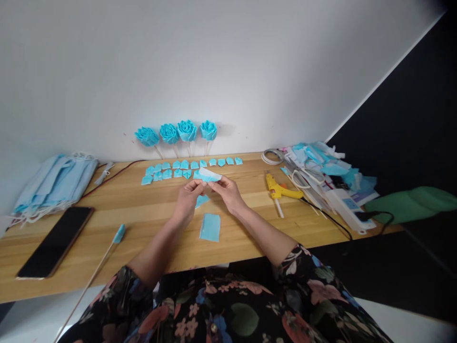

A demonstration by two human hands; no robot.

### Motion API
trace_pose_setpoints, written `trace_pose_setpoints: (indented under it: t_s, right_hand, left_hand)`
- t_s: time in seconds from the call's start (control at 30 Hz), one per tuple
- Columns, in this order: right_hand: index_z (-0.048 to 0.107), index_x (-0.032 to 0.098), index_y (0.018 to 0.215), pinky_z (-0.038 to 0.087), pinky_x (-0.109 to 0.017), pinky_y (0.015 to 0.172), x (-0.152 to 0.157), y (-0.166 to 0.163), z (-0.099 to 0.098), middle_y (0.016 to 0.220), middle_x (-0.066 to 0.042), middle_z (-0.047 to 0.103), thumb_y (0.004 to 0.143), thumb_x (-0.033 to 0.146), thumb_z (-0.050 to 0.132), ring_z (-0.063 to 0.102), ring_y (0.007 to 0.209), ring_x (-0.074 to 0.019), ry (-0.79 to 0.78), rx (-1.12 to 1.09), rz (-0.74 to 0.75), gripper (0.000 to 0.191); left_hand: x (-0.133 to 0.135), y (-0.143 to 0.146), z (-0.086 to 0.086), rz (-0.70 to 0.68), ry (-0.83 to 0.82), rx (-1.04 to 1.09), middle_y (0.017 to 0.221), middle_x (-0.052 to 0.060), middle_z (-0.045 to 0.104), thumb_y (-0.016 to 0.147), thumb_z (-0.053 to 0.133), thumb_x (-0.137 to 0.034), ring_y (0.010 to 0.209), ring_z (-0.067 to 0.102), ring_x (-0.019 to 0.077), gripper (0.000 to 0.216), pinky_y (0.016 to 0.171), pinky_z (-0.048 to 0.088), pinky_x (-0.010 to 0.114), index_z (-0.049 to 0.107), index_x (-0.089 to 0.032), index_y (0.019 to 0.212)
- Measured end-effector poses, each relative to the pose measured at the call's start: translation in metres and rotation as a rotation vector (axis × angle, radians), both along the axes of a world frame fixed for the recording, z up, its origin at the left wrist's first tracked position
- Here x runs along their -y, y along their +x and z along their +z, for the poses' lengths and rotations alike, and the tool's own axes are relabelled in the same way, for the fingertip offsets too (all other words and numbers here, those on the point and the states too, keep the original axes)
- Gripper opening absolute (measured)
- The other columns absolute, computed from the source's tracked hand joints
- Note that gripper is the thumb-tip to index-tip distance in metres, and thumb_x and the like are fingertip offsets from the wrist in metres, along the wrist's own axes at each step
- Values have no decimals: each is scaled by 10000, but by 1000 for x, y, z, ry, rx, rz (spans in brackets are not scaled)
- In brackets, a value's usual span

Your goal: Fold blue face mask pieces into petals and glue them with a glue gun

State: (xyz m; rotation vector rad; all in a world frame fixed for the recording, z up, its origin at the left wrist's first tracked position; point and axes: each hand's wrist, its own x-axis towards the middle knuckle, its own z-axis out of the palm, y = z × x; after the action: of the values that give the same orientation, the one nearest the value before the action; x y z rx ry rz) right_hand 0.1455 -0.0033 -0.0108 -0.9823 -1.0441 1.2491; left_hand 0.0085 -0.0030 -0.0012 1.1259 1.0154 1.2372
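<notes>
Between my two hands, above the middle of the table, is a small folded piece of blue mask fabric [209, 175] with a white strip along its upper edge. My left hand [188, 196] pinches its left lower edge. The fingers of my right hand [227, 191] pinch its right side. Just below them lies a blue fabric piece [202, 201], partly covered by my left hand. Nearer to me a flat blue fabric rectangle [210, 227] rests on the wood. Behind my hands, small folded blue petals [184, 165] lie in two rows.
Several blue fabric flowers [187, 130] on sticks lean against the wall. At left are stacked face masks [57, 183], a phone [57, 242] and a stick with a blue tip [119, 234]. At right lie a yellow glue gun [280, 189], fabric scraps [326, 159] and a power strip [346, 209].
</notes>
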Motion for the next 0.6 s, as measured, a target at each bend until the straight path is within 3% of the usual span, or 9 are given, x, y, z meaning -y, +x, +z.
trace_pose_setpoints:
  t_s: [0.2,0.37,0.6]
  right_hand:
    - [658,188,745,404,-261,656,-2,0,-6,698,22,604,679,453,776,487,671,-124,20,48,-35,298]
    - [649,186,734,397,-261,649,-4,2,-7,683,28,593,676,452,779,475,653,-119,17,43,-59,302]
    - [657,185,766,416,-266,675,-2,1,-2,713,19,609,653,452,785,499,690,-127,-2,2,-42,317]
  left_hand:
    - [3,2,1,19,2,-57,587,-28,483,752,690,-398,604,416,110,295,640,347,258,554,-179,608]
    - [3,4,-1,41,-26,22,605,-36,525,702,734,-428,596,447,111,277,636,376,262,640,-182,787]
    - [2,4,-2,19,13,-5,576,-29,508,701,737,-377,581,423,100,245,610,357,248,616,-172,637]
